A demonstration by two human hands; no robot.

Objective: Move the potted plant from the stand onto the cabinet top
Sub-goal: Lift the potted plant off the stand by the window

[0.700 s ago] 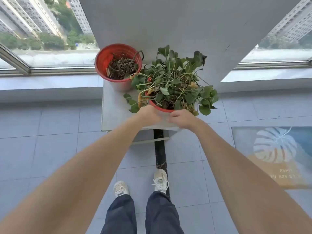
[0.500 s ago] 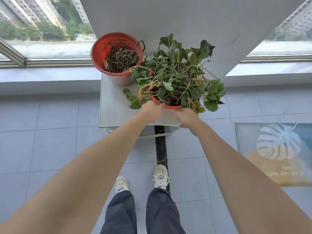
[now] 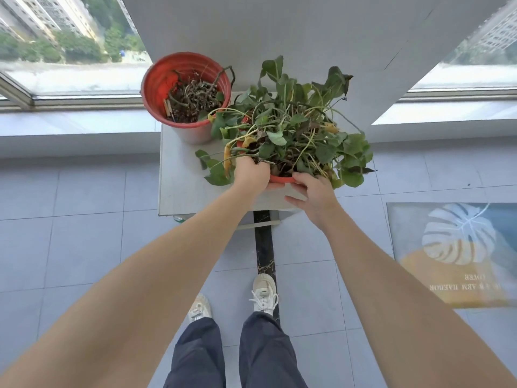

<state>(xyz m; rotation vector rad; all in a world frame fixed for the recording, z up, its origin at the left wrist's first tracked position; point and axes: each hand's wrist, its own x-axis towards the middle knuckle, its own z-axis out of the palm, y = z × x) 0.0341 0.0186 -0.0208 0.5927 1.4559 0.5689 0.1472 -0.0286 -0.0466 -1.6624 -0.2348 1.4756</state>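
Note:
The potted plant [image 3: 293, 130] has many green and a few yellowed leaves in a red pot, whose rim [image 3: 281, 179] shows between my hands. It is at the near right part of a pale grey flat top [image 3: 179, 177]. My left hand [image 3: 251, 175] grips the rim's near left side, fingers among the leaves. My right hand [image 3: 313, 194] wraps the pot's near right wall, thumb by the rim. The leaves hide most of the pot. Whether the pot rests on the top or is lifted, I cannot tell.
A second red pot [image 3: 186, 93] with dried stems stands at the top's far left, close to the plant. A white pillar [image 3: 279, 29] rises behind, with windows on both sides. A leaf-print mat [image 3: 458, 253] lies on the tiled floor to the right. My shoes [image 3: 263, 292] are below.
My right hand has shifted from the pot's front to its right side and spread its fingers. My left hand has slid up over the rim. The pot has hardly moved.

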